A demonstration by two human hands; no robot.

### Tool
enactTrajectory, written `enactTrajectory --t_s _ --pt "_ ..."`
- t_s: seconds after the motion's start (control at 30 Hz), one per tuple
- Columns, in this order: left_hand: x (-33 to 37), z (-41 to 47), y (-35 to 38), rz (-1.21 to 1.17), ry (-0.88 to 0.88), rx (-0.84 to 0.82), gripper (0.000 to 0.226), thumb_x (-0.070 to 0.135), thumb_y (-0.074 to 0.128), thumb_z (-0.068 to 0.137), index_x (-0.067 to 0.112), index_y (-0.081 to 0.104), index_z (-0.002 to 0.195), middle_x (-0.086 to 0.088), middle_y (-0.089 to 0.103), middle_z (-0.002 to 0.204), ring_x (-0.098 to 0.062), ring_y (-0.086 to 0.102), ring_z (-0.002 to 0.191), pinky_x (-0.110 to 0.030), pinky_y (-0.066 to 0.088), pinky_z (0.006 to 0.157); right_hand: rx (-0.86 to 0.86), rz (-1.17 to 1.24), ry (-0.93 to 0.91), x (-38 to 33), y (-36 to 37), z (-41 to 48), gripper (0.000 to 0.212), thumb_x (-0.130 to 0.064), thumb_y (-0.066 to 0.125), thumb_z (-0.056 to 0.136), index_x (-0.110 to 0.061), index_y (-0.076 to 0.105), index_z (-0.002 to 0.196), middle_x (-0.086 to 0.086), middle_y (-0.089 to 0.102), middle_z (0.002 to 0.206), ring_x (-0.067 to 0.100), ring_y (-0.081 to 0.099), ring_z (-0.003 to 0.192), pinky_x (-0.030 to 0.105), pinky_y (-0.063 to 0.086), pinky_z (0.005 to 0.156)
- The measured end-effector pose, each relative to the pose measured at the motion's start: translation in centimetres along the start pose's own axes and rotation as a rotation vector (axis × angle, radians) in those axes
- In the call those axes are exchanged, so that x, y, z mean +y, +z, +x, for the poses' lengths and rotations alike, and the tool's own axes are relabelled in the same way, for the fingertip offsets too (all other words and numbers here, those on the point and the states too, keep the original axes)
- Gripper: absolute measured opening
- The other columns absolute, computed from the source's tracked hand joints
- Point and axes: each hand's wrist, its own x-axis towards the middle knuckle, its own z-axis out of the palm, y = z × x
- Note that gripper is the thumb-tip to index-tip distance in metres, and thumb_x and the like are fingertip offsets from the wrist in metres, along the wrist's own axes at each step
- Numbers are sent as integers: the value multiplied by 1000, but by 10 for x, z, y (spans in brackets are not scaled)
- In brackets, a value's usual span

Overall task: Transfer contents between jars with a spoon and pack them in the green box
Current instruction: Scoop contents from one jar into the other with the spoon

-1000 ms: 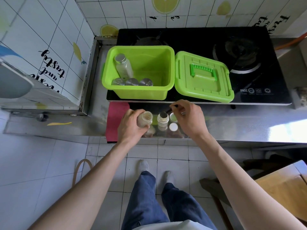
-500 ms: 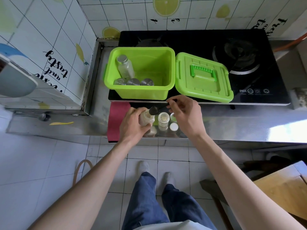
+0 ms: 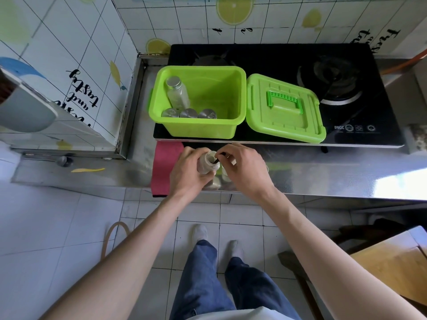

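Note:
My left hand (image 3: 189, 170) grips a small open glass jar (image 3: 207, 163), tilted, above the steel counter's front edge. My right hand (image 3: 246, 168) pinches a dark spoon (image 3: 217, 158) whose tip dips into that jar's mouth. A second jar (image 3: 225, 175) stands on the counter, mostly hidden behind my right hand. The green box (image 3: 235, 122) sits open on the stove's left side. Inside it a tall capped jar (image 3: 177, 93) leans at the left and three capped jars (image 3: 189, 113) line the near wall. Its green lid (image 3: 285, 109) lies beside it on the right.
A black glass stove (image 3: 346, 93) fills the back of the counter. A red cloth (image 3: 165, 165) hangs over the counter edge left of my hands. A tiled wall rises at the left. A wooden stool (image 3: 397, 259) stands on the floor at right.
My right hand carried the spoon from the standing jar leftward and lowered its tip into the jar in my left hand. The left hand has tilted that jar toward the spoon.

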Motion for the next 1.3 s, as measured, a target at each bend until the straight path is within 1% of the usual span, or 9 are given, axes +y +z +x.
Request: enactTrajectory --t_s 0.07,0.17,0.27,0.33,0.4,0.5,0.6,0.7,1.3 --pt "-1 -1 -1 -5 8 4 47 40 84 78 44 63 119 15 50 103 -10 57 95 -28 41 66 -9 76 71 0 2 1 13 -25 62 94 -26 75 93 -10 74 88 12 68 78 38 56 71" --pt "-2 -3 -2 -9 16 10 48 38 86 77 43 64 120 16 50 103 -11 58 96 -29 44 67 -43 280 227 0 3 5 14 -22 65 93 -24 78 89 -9 75 80 10 69 74 35 57 72" --pt "-2 -3 -2 -16 20 15 50 36 86 77 43 64 121 15 50 104 -12 58 97 -32 48 70 -49 496 393 -1 3 8 18 -18 64 94 -25 77 83 1 77 78 21 72 74 41 60 74" --pt "-3 -3 -3 -8 21 19 50 36 86 77 42 64 122 14 51 105 -13 58 98 -33 48 70 -39 617 485 -3 2 8 22 -12 62 97 -20 76 82 9 77 80 16 69 68 35 59 68" --pt "-3 -3 -4 -6 18 22 51 35 86 77 41 64 123 13 52 106 -14 58 99 -33 47 70 -16 746 579 -5 0 8 20 -8 62 98 -14 76 85 8 75 79 6 67 62 24 55 64" --pt "-4 -2 -4 1 12 24 52 34 86 76 42 65 122 14 52 106 -13 58 100 -32 47 69 23 876 674 -5 -3 7 17 -8 61 98 -10 76 89 6 73 77 6 65 62 17 51 58" --pt "-5 -1 -4 4 4 22 53 35 86 75 43 64 122 14 52 105 -14 58 99 -33 50 70 46 901 710 -2 -5 6 17 -7 60 99 -7 76 94 9 73 83 9 64 65 15 51 58" --pt "-6 -1 -4 6 4 22 54 37 87 75 42 64 124 13 51 105 -13 57 98 -32 48 70 59 921 720 0 -6 5 17 -7 59 99 -3 75 100 11 73 86 8 63 63 14 51 56" --pt "-10 3 2 35 -19 -4 56 36 88 75 43 63 124 15 50 105 -11 56 98 -29 41 69 95 889 717 16 -8 8 20 -12 59 102 -2 76 104 9 75 86 3 66 62 15 53 58"
